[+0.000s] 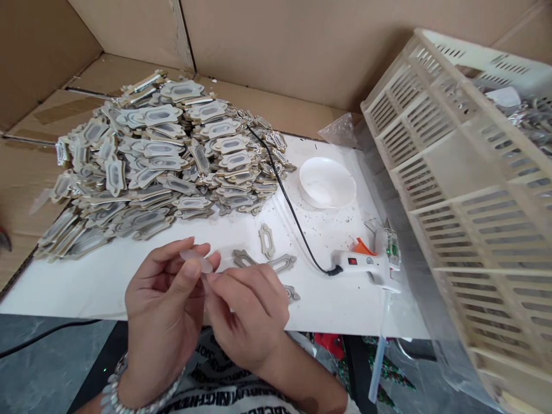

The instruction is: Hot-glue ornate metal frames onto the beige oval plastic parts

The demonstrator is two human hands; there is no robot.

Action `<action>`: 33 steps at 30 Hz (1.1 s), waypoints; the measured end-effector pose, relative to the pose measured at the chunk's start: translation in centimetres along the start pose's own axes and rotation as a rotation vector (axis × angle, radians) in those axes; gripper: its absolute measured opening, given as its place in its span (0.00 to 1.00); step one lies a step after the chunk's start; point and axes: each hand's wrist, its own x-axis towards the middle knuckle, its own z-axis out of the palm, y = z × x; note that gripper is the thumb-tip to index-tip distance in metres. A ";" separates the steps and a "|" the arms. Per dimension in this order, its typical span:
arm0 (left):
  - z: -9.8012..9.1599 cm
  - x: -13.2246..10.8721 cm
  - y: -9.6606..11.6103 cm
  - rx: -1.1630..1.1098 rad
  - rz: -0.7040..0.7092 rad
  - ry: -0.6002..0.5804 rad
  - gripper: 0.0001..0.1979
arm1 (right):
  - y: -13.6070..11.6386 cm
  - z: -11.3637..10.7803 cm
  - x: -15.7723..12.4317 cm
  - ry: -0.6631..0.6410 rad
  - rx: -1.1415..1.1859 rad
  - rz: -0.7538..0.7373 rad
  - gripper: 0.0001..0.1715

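Observation:
Between thumb and fingers, my left hand (pixel 166 310) holds a small translucent whitish piece (pixel 199 261) in front of my body. My right hand (pixel 252 313) meets it from the right, its thumb and forefinger pinching the piece's lower edge. Just beyond the hands, a few grey frame-shaped parts (pixel 267 240) lie on the white board (pixel 64 287), some partly covered by my right hand. A large heap of similar grey parts (pixel 155 149) fills the board's back left.
A white glue gun (pixel 366 262) with a black cord lies at the right, its clear stick past the board's edge. A white bowl (pixel 328 183) stands behind it. A tall slatted plastic crate (pixel 478 190) borders the right side; cardboard walls (pixel 276 52) stand behind.

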 end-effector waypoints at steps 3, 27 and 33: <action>0.0 0.0 0.0 0.005 0.005 -0.003 0.20 | -0.1 0.0 0.1 0.004 0.004 -0.009 0.03; 0.5 -0.2 0.6 -0.034 -0.028 -0.009 0.20 | -0.3 -1.1 0.3 -0.099 0.130 0.073 0.04; 0.2 -0.2 0.3 -0.034 -0.034 -0.014 0.20 | -0.2 -1.0 0.4 -0.102 0.126 0.058 0.05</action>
